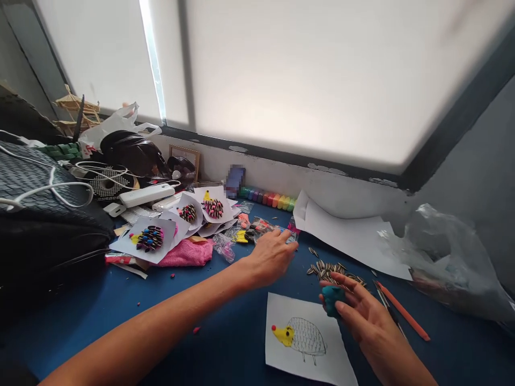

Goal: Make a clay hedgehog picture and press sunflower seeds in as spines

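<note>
My right hand [364, 316] pinches a lump of teal modelling clay [333, 300] between thumb and fingers. Below it lies a white sheet with a drawn hedgehog [308, 336]; its head is yellow clay with a red nose, and its body is only pen lines. Striped sunflower seeds [322, 268] are heaped just behind my right hand. My left hand [273, 257] reaches over small plastic packets of clay [261, 228], its bent fingers somewhat apart. Whether its fingertips touch a packet is hidden. Yellow clay [241, 236] sits by those packets.
Finished seed hedgehogs [149, 238] on paper lie at the left beside a pink cloth [187, 253]. A row of coloured clay tubs [267, 198] lines the wall. White paper [346, 233], a plastic bag [450, 262] and an orange pen [404, 311] are at the right.
</note>
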{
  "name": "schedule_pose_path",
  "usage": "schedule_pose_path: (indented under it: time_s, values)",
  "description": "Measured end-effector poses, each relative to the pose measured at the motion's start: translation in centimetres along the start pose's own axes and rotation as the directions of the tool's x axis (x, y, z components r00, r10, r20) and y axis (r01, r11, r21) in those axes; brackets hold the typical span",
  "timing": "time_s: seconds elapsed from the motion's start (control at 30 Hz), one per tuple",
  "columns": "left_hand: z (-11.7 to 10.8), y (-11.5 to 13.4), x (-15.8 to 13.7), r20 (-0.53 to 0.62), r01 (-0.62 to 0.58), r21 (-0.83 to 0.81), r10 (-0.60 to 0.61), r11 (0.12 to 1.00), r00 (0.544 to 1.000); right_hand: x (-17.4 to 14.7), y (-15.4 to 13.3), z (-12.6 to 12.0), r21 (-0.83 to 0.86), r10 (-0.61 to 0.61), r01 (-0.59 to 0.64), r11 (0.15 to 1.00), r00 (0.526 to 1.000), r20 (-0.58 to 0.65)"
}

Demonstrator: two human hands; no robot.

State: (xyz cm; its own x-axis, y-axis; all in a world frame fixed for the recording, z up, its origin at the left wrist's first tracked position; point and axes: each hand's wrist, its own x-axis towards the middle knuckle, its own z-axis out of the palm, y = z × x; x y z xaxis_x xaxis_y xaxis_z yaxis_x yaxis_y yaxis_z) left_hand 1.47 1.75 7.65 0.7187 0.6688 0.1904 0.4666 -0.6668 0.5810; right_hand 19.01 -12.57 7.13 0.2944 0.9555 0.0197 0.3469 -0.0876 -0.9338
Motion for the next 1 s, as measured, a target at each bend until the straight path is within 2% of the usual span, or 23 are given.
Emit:
schedule_pose_path:
  time_s: [0.07, 0.13, 0.2, 0.27, 0.4, 0.47, 0.57, 0.67, 0.83, 1.0]
  values:
    - [0.2, 1.1, -1.2, 0.006, 0.004, -0.127, -0.004, 0.992, 1.000, -0.6, 0.2, 0.7, 0.039, -0.016, 0.016, 0.999, 1.000, -0.016]
    - [0.8, 2.1, -2.7, 0.062, 0.040, -0.295, -0.023, 0.955, 0.998, -1.1, 0.3, 1.4, 0.066, -0.044, 0.046, 0.997, 0.999, -0.031]
    - [1.5, 2.9, -4.1, 0.155, 0.076, -0.478, -0.001, 0.875, 0.988, -1.5, 0.3, 2.0, 0.080, -0.073, 0.076, 0.994, 0.997, -0.038]
    - [2.1, 3.3, -5.1, 0.194, 0.116, -0.611, 0.005, 0.783, 0.981, -2.0, 0.3, 2.3, 0.085, -0.097, 0.101, 0.991, 0.994, -0.044]
    - [2.5, 3.4, -5.6, 0.206, 0.164, -0.755, -0.008, 0.635, 0.979, -2.8, 0.3, 2.2, 0.064, -0.149, 0.152, 0.986, 0.988, -0.050]
    - [2.6, 3.4, -5.6, 0.198, 0.170, -0.828, -0.004, 0.534, 0.980, -3.3, 0.3, 2.4, 0.040, -0.169, 0.170, 0.985, 0.985, -0.023]
    - [2.7, 3.3, -5.7, 0.190, 0.192, -0.900, -0.044, 0.393, 0.981, -3.9, 0.1, 2.9, 0.034, -0.116, 0.118, 0.992, 0.991, -0.063]
    - [2.8, 3.2, -5.9, 0.191, 0.207, -0.906, -0.080, 0.370, 0.978, -3.8, 0.0, 3.0, 0.012, -0.070, 0.072, 0.997, 0.992, -0.105]
    - [2.5, 3.5, -6.0, 0.111, 0.160, -0.889, -0.138, 0.429, 0.984, -3.0, -0.1, 2.2, -0.093, -0.116, 0.119, 0.988, 0.993, 0.034]
    - [2.5, 3.9, -5.9, 0.106, 0.167, -0.894, -0.165, 0.416, 0.980, -3.2, -0.2, 2.4, -0.102, -0.126, 0.130, 0.986, 0.991, 0.046]
